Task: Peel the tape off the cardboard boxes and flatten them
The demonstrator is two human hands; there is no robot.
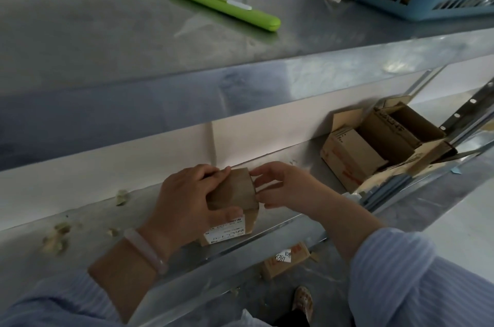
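On steel shelf (85,222), hands (184,198) (286,187) gripping cardboard box (232,190)

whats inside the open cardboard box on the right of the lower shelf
The open box holds smaller brown cardboard boxes, one of them open and hollow. Its floor and anything under them is covered.

We see both forearms reaching in from the near edge, bare below the light blue sleeves (417,278). Left hand (187,198) clamps the small box (235,190) — fingers curled over its top, thumb on the near face. Pale bracelet (145,250) on that wrist. Right hand (286,187) is at the box's right side — fingers curled, tips pinching at its edge.
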